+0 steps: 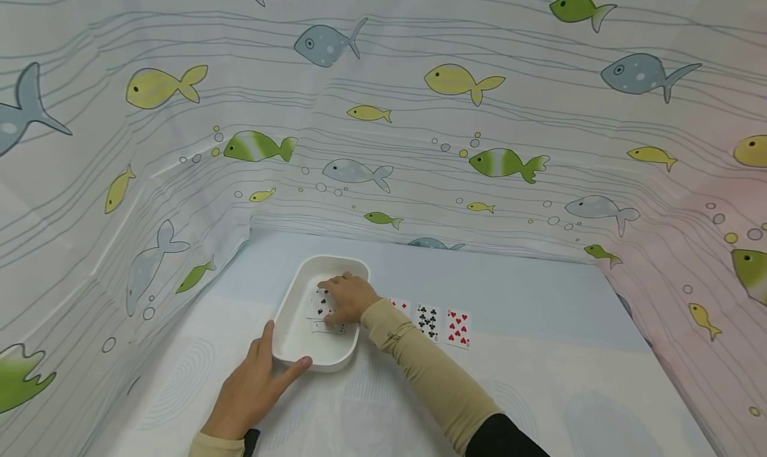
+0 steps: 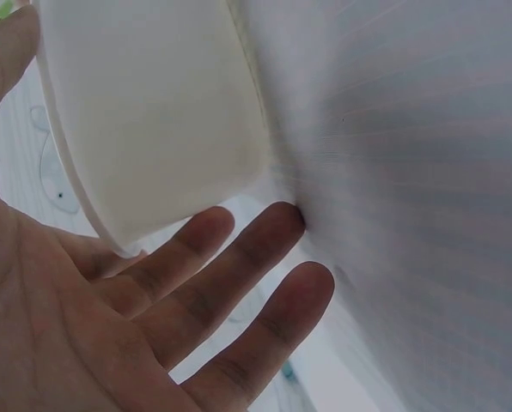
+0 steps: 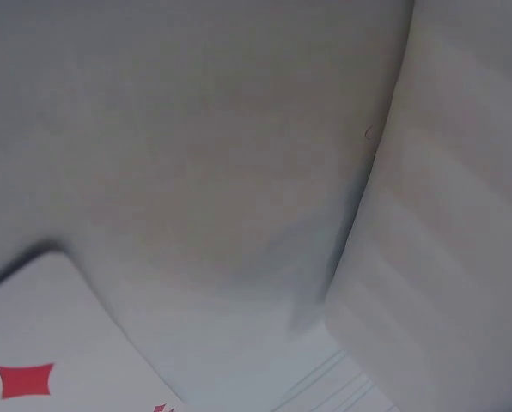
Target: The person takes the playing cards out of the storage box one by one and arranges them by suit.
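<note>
A white tray (image 1: 299, 337) with a raised rim stands on the table and holds several black-suited playing cards. My right hand (image 1: 350, 297) reaches inside it, thumb and fingertips at opposite edges of a black-pip playing card (image 1: 323, 302); another card (image 1: 320, 326) peeks out below. The palm side is hidden. My left hand (image 1: 248, 384) steadies the tray's near left corner, thumb at the near rim. In the left wrist view, the other fingers (image 2: 209, 305) extend loosely apart beside the tray wall (image 2: 166, 112).
Right of the tray, face-up cards lie in a row: a diamond card (image 1: 400, 304), partly behind my sleeve, a black club card (image 1: 428, 322) and a heart card (image 1: 458, 328). A fish-patterned curtain (image 1: 413, 177) surrounds the pale table (image 1: 539, 377).
</note>
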Demonstrator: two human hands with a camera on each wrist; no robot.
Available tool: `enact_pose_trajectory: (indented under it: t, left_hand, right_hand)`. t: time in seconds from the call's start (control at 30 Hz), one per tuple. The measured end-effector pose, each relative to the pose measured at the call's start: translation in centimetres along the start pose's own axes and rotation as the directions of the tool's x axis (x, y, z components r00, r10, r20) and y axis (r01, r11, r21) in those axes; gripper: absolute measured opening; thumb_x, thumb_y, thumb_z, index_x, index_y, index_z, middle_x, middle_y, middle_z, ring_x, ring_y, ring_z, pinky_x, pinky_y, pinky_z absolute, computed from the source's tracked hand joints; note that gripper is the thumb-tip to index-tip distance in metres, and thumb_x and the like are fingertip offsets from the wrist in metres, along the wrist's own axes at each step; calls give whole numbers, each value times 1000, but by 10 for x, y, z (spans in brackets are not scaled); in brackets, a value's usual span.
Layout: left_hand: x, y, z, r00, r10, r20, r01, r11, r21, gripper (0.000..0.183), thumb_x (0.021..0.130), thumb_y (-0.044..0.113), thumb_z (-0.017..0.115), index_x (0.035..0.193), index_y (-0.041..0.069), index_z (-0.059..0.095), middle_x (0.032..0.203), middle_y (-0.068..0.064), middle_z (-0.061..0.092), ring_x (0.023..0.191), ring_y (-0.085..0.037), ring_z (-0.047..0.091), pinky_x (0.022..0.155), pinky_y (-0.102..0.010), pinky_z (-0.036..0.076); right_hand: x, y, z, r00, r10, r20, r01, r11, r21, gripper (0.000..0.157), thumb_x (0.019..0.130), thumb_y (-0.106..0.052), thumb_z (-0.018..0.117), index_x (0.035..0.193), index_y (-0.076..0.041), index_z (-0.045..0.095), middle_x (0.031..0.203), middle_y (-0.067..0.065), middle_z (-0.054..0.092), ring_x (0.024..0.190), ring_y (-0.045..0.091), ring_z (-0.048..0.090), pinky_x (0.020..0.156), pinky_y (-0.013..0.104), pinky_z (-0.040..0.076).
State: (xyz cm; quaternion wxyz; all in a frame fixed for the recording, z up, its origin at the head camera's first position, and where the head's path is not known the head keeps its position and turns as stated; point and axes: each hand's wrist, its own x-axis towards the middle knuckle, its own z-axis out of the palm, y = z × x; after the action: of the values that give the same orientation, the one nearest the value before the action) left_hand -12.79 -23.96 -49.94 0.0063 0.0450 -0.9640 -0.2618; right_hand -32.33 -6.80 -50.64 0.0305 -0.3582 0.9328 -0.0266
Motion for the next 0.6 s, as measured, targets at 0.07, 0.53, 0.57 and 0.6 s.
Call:
enact_pose_trajectory:
  t: [0.07, 0.53, 0.57, 0.6]
  left_hand:
    - [0, 0, 0, 1000, -2, 2, 2, 1000, -2, 113, 90, 74, 56, 160, -3, 12, 145, -31, 43, 116, -42, 60, 89, -59, 49]
    - [0, 2, -2, 1000, -15, 16, 15, 1000, -3, 113, 90, 74, 56, 160, -2, 11, 145, -31, 43, 117, -43, 59, 89, -59, 49]
    - [0, 2, -2, 1000, -14, 15, 14, 1000, -2, 113, 90, 74, 56, 160, -2, 11, 144, -31, 44, 116, -43, 60, 89, -59, 49]
    - [0, 2, -2, 1000, -13, 14, 13, 1000, -1, 113, 90, 74, 56, 160, -2, 11, 144, -31, 44, 116, -42, 60, 89, -59, 49]
  right_hand:
    - [0, 0, -1, 1000, -3, -3, 3, 1000, 1, 77, 82, -54, 75, 150, -29, 50, 146, -7, 56, 124, 16, 52, 104, 31, 43]
    - [0, 0, -2, 1000, -9, -15, 9, 1000, -1, 89, 78, -57, 78, 153, -24, 46, 144, -3, 55, 125, 15, 50, 103, 30, 43]
    - [0, 1, -2, 1000, -11, -21, 11, 1000, -1, 90, 77, -58, 78, 154, -23, 45, 144, -3, 54, 126, 15, 49, 103, 30, 43]
    - [-1, 1, -2, 1000, -13, -29, 13, 1000, 2, 92, 77, -58, 78, 154, -22, 44, 144, -2, 54, 126, 15, 49, 103, 30, 43]
